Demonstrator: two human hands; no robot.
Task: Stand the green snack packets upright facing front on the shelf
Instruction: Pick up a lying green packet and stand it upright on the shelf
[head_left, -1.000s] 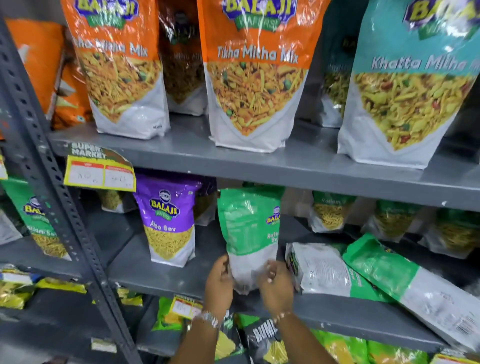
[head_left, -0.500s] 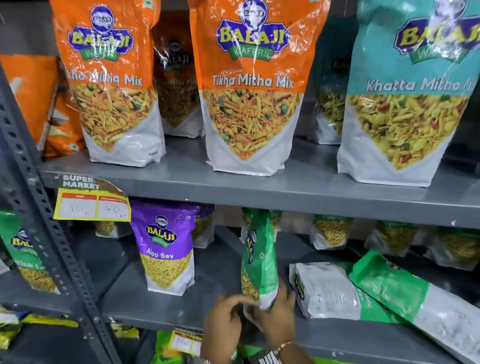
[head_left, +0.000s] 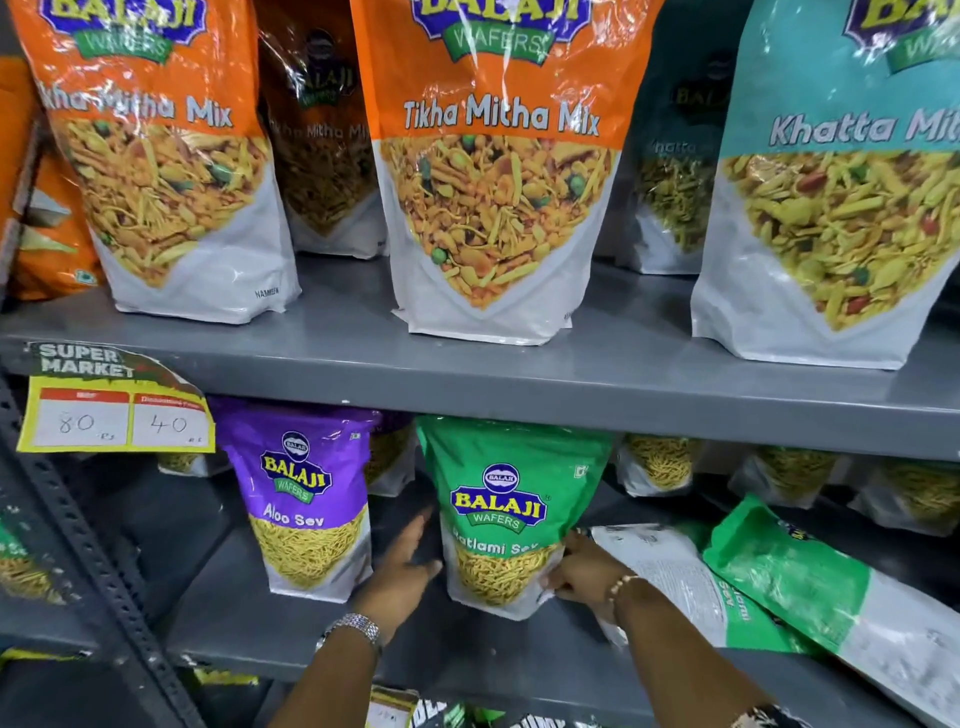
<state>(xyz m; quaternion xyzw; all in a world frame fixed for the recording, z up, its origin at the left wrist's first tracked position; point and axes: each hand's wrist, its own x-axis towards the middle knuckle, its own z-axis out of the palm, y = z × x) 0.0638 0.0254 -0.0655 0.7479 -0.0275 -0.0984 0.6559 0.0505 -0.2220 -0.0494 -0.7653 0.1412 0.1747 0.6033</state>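
Observation:
A green Ratlami Sev packet (head_left: 506, 499) stands upright on the grey middle shelf (head_left: 291, 631), its printed front towards me. My left hand (head_left: 402, 564) rests flat against the packet's lower left side. My right hand (head_left: 579, 571) grips its lower right corner. Two more green packets lie flat to the right: one back side up (head_left: 675, 577), the other (head_left: 810, 582) tilted over the shelf's right end. Several green packets (head_left: 660, 465) stand upright at the back of the shelf.
A purple Aloo Sev packet (head_left: 304, 499) stands just left of my left hand. Large orange (head_left: 498, 171) and teal (head_left: 841, 197) packets fill the shelf above. A yellow price tag (head_left: 114, 402) hangs from that shelf's edge. A perforated upright (head_left: 98, 582) runs down the left.
The green packet has turned from back-facing, through edge-on, to front-facing, and now stands on the shelf. My hands have moved from under it to its two lower sides.

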